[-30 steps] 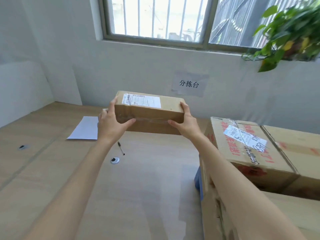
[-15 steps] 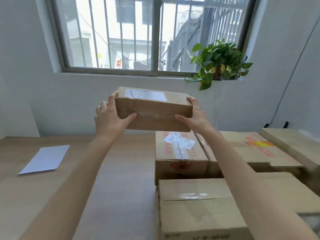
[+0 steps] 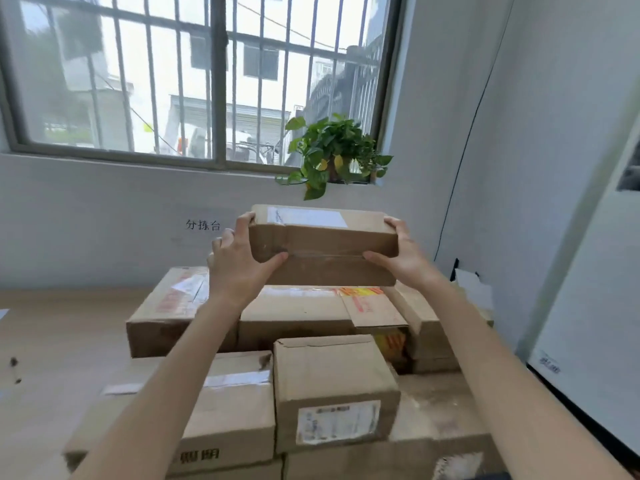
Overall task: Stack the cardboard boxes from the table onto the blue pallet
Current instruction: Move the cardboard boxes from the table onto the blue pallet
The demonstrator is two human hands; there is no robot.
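I hold a long flat cardboard box (image 3: 325, 242) with a white label on top in the air at chest height. My left hand (image 3: 239, 261) grips its left end and my right hand (image 3: 403, 256) grips its right end, thumbs on the near face. Below and beyond it lies a stack of several cardboard boxes: a wide one with red print (image 3: 162, 310), one with a yellow and red label (image 3: 304, 315), a small box with a white label (image 3: 334, 382) and a taped box (image 3: 235, 407). The blue pallet is hidden under them.
The wooden table (image 3: 52, 341) stretches to the left of the stack. A barred window (image 3: 194, 77) and a potted plant (image 3: 332, 150) are on the far wall. A white panel (image 3: 595, 323) stands at the right. A paper sign (image 3: 202, 225) hangs on the wall.
My view has swung right and the held box moved with it, from above the table to above the stack of boxes. Both hands keep their grip.
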